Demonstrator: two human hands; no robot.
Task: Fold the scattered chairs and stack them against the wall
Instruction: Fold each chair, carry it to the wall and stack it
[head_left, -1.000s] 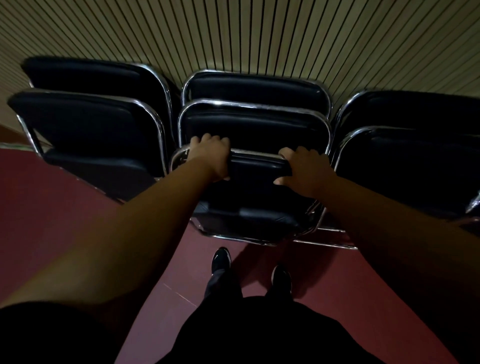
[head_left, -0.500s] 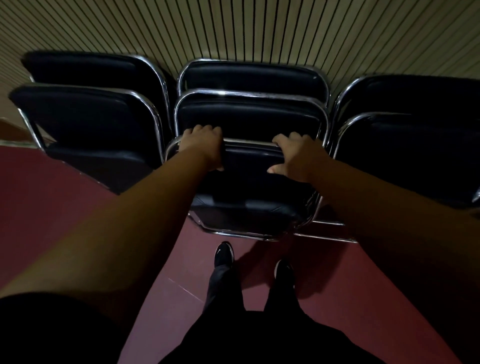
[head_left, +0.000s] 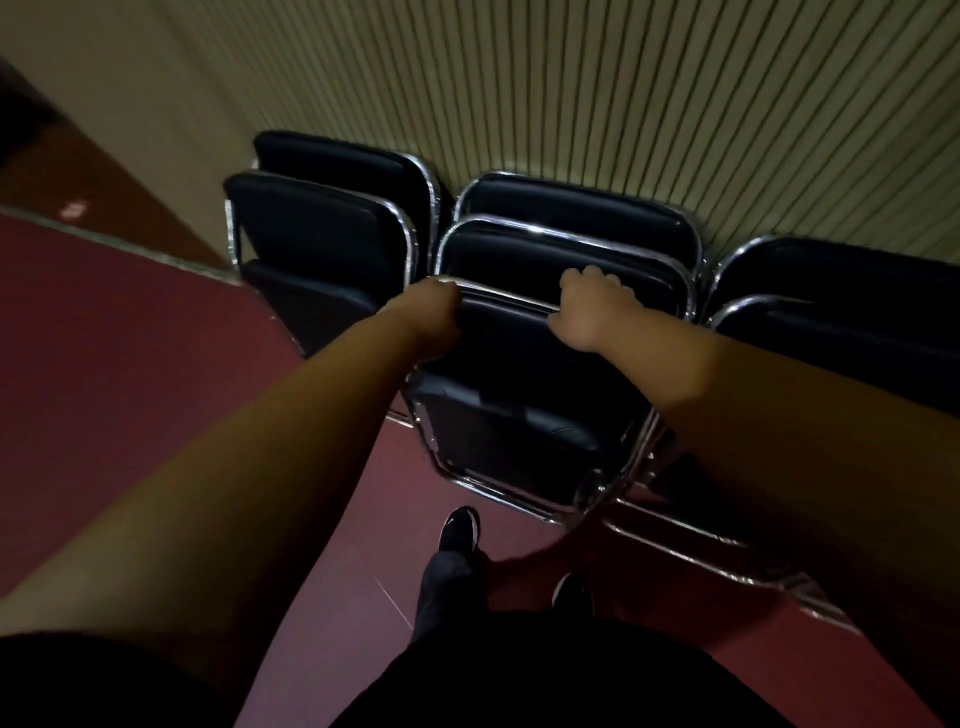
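Your left hand (head_left: 431, 317) & right hand (head_left: 589, 306) curl tight round the folded chair (head_left: 519, 395) top rail; chair upright, backrest facing the slatted wall (head_left: 571, 93).

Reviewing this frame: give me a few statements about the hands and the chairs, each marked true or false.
1. The left hand and the right hand both grip the top rail of the front chair in the middle stack. True.
2. The front chair stands open with its seat level. False: it is folded flat.
3. Two folded chairs stand between it and the slatted wall. True.
4. The floor is green. False: it is dark red.
5. Nothing stands to the left of the middle stack. False: a left stack of two folded chairs stands there.
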